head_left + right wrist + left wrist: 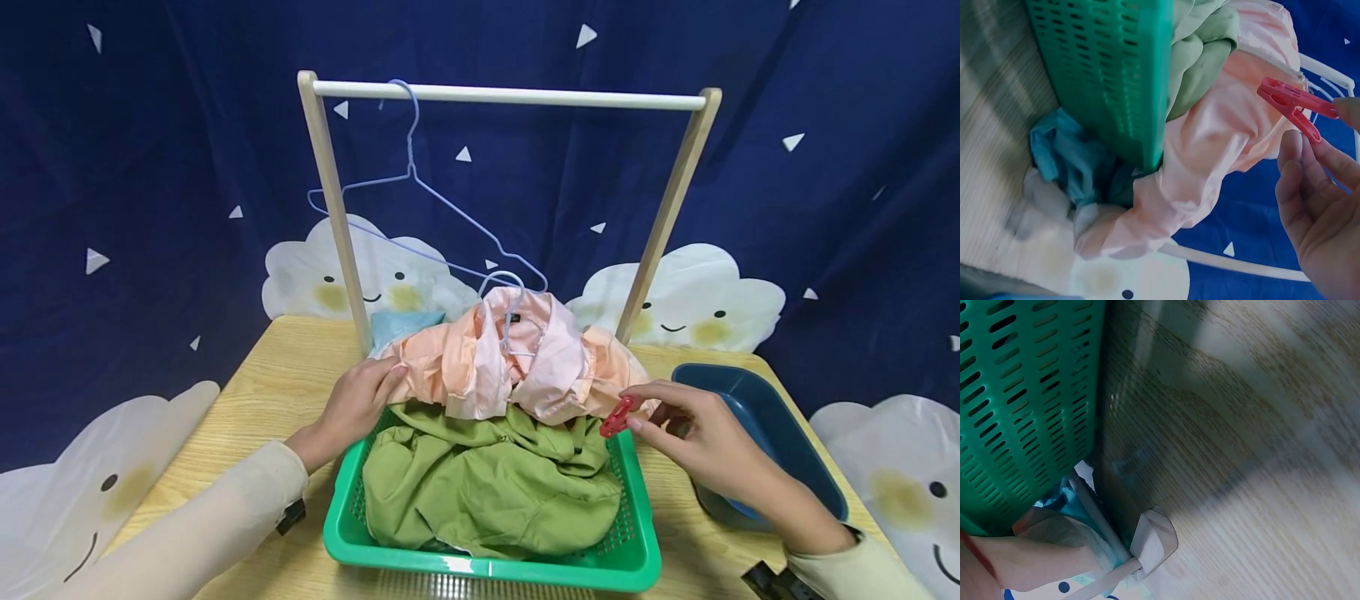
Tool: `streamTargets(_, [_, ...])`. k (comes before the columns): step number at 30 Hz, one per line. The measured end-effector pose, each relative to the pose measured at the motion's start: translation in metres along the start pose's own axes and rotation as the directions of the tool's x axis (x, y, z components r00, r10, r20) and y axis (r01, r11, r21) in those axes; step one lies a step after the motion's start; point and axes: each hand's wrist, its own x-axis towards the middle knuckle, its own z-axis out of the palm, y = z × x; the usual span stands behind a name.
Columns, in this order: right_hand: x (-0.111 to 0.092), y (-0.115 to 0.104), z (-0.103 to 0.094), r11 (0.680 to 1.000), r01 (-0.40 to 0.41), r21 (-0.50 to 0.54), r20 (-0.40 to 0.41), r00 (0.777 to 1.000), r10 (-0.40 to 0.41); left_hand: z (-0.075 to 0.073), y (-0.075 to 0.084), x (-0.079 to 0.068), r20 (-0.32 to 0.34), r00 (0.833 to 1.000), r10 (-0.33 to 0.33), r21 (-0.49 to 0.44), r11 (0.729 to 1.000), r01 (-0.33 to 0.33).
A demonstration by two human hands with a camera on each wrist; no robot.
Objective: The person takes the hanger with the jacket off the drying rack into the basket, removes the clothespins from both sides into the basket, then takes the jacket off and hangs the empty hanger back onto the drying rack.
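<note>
A peach-pink collared shirt (555, 367) lies bunched over the back of a green basket (495, 569), with a pale hanger (506, 321) in its neck opening. At the shirt's left side, my left hand (356, 408) pinches the fabric between thumb and fingers. My right hand (705, 437) holds a red clothespin (617, 417) by its handles, near the shirt's right side. In the right wrist view the clothespin (1291, 103) sits between thumb and finger, apart from the cloth. A green garment (487, 483) fills the basket below the shirt.
A wooden rack with a white bar (510, 94) stands behind the basket. One blue hanger (412, 171) hangs at its left. Light blue cloth (405, 323) lies by the left post. A dark teal tub (780, 433) stands on the table (285, 367) at the right.
</note>
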Motion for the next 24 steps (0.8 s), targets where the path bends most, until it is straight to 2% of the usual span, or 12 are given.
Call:
streamTargets(6, [-0.006, 0.010, -0.007, 1.000, -0.011, -0.022, -0.002, 1.000, 0.011, 0.000, 0.000, 0.000, 0.001, 1.000, 0.005, 0.001, 1.000, -0.005])
streamTargets(13, [-0.014, 0.020, -0.017, 0.995, -0.076, -0.064, -0.001, 0.997, 0.076, -0.002, 0.001, 0.000, 0.011, 1.000, -0.004, -0.003, 1.000, 0.004])
streamTargets(24, [-0.029, 0.045, -0.030, 0.988, -0.127, -0.092, -0.007, 0.992, 0.127, -0.001, 0.000, 0.000, 0.006, 1.000, -0.008, -0.004, 1.000, 0.008])
